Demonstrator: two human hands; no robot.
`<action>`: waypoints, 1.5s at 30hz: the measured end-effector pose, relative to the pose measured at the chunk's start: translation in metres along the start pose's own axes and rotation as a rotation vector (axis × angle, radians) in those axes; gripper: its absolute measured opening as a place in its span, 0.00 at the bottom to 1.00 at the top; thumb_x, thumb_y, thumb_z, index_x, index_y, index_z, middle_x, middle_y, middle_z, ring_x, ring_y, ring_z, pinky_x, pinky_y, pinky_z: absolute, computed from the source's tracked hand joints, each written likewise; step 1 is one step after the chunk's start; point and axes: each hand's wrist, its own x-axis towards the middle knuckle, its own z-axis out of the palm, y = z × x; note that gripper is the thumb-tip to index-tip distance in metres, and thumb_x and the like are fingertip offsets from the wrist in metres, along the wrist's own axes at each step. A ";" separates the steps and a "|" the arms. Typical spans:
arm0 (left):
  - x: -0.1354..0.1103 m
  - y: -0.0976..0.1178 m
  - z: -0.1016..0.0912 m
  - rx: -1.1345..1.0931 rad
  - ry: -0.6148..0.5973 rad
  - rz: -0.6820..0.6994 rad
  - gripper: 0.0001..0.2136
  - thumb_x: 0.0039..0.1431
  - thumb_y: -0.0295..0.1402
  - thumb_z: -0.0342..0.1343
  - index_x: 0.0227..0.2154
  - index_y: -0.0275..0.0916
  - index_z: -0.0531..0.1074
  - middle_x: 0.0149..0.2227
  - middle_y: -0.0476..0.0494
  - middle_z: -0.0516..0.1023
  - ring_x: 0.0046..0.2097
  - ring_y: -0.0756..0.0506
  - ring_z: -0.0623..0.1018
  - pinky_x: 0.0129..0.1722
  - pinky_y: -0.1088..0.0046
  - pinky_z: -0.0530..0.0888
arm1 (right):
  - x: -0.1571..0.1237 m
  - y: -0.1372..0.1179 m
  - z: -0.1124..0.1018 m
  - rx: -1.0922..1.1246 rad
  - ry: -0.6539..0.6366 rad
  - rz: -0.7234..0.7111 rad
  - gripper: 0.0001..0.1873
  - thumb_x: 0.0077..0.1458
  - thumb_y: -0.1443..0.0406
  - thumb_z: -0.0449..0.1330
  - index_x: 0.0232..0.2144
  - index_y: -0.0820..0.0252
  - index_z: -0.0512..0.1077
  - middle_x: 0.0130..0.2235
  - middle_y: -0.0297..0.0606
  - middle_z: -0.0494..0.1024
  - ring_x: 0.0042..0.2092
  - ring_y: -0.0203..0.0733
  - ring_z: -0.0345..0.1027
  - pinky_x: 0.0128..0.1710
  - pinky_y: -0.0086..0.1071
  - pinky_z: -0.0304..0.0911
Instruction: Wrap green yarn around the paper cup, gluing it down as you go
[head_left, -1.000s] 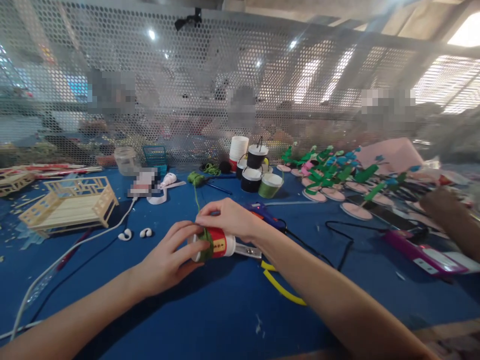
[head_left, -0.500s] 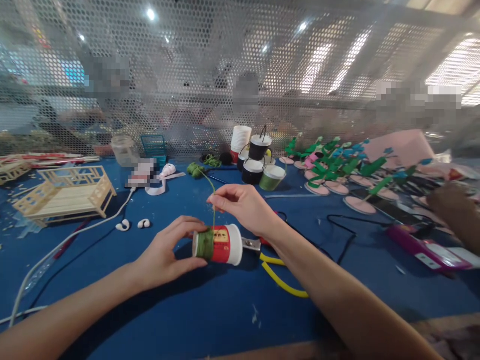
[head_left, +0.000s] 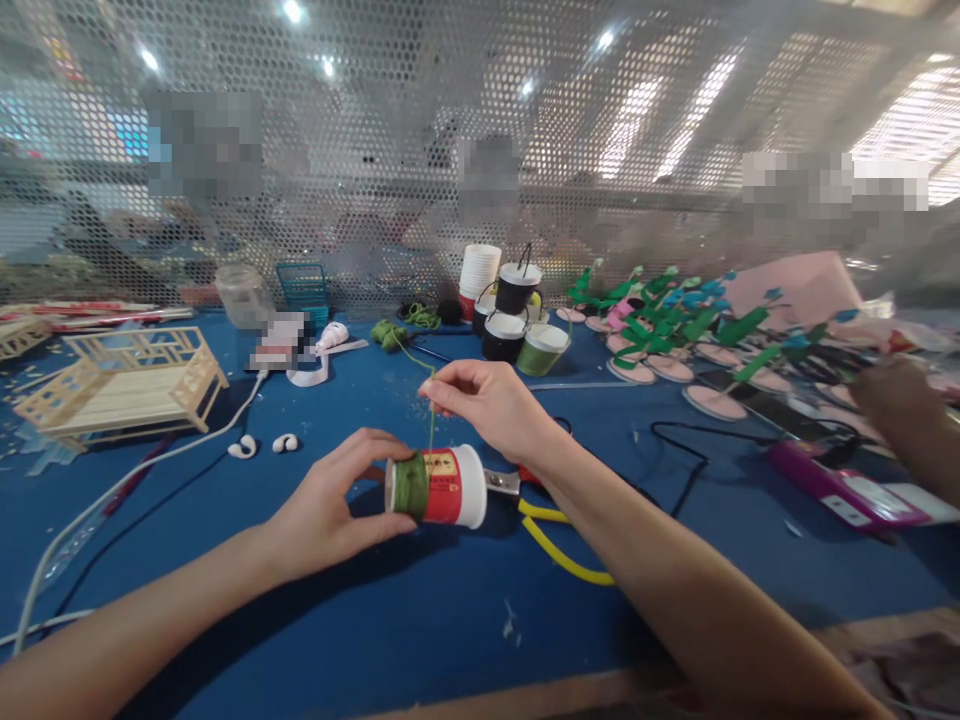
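Note:
My left hand [head_left: 337, 495] grips a paper cup [head_left: 471, 487] lying on its side, fingers round its base end. Green yarn [head_left: 409, 487] is wound about the base half; the red printed part and white rim are bare. Just above the cup, my right hand [head_left: 484, 405] pinches the green strand [head_left: 431, 425] between thumb and fingertips. From there the strand runs back to a small green yarn ball [head_left: 390, 335]. Behind the cup's rim lie scissors or pliers with yellow-lined handles [head_left: 562, 560], partly hidden by my right forearm.
Yarn-covered cups with handles [head_left: 504, 335] and a stack of white cups [head_left: 480, 270] stand at the back. A wooden model bed [head_left: 135, 390] and white earbuds [head_left: 244, 447] lie left. Right are green craft plants [head_left: 750, 350], a purple power strip [head_left: 847, 490] and another person's arm [head_left: 907, 425].
The camera view has shifted slightly. Both hands keep their holds, with the strand still drawn up from the cup; the winding looks much the same.

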 end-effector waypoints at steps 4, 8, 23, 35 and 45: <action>-0.001 0.001 0.000 0.077 -0.012 0.042 0.18 0.53 0.35 0.58 0.45 0.39 0.63 0.45 0.39 0.67 0.46 0.44 0.70 0.43 0.68 0.73 | -0.001 0.000 0.002 -0.007 -0.015 0.015 0.06 0.46 0.67 0.59 0.21 0.63 0.69 0.19 0.28 0.69 0.23 0.29 0.59 0.25 0.26 0.58; -0.002 0.002 0.000 0.168 0.005 0.088 0.17 0.54 0.36 0.57 0.45 0.39 0.63 0.45 0.39 0.67 0.47 0.44 0.70 0.46 0.66 0.71 | -0.001 0.002 0.004 0.005 -0.049 0.029 0.07 0.47 0.67 0.58 0.20 0.63 0.69 0.20 0.29 0.68 0.23 0.29 0.60 0.25 0.26 0.58; -0.001 0.004 -0.001 0.345 0.029 0.328 0.15 0.56 0.33 0.54 0.46 0.37 0.62 0.45 0.35 0.68 0.49 0.41 0.69 0.47 0.61 0.70 | -0.005 0.008 0.010 -0.077 -0.175 0.044 0.07 0.48 0.66 0.58 0.21 0.62 0.68 0.21 0.29 0.68 0.25 0.31 0.60 0.27 0.27 0.57; -0.001 0.002 -0.001 0.431 0.048 0.442 0.12 0.57 0.27 0.53 0.44 0.37 0.63 0.45 0.35 0.69 0.50 0.40 0.67 0.46 0.59 0.71 | -0.009 0.001 0.010 -0.211 -0.284 0.055 0.08 0.50 0.67 0.56 0.21 0.62 0.65 0.22 0.29 0.65 0.26 0.31 0.56 0.28 0.27 0.54; -0.002 0.000 0.000 0.462 0.038 0.469 0.12 0.57 0.24 0.50 0.45 0.38 0.63 0.45 0.35 0.68 0.51 0.40 0.67 0.46 0.58 0.71 | -0.013 -0.002 0.009 -0.473 -0.317 -0.005 0.10 0.56 0.67 0.50 0.23 0.59 0.60 0.23 0.30 0.65 0.27 0.33 0.57 0.29 0.28 0.53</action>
